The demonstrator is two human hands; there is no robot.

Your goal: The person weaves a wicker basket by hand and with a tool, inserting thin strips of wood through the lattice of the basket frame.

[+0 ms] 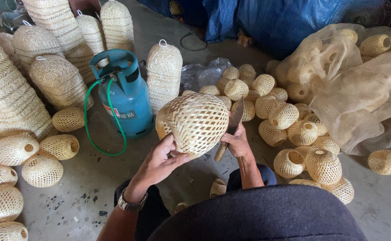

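Observation:
A round woven bamboo shade (194,121), pale yellow, is held up in front of me at the picture's centre. My left hand (162,159) grips its lower rim from below, a watch on the wrist. Just to its right, my right hand (236,143) is closed on the wooden handle of a knife (231,127), whose grey blade points up along the shade's right side. Blade and weave look close together; whether they touch is unclear.
A blue gas cylinder (126,93) with a green hose stands left of centre on the concrete floor. Tall stacks of woven shades (8,93) fill the left. Several small woven balls (289,120) lie at right beside a plastic sack (356,85) of more.

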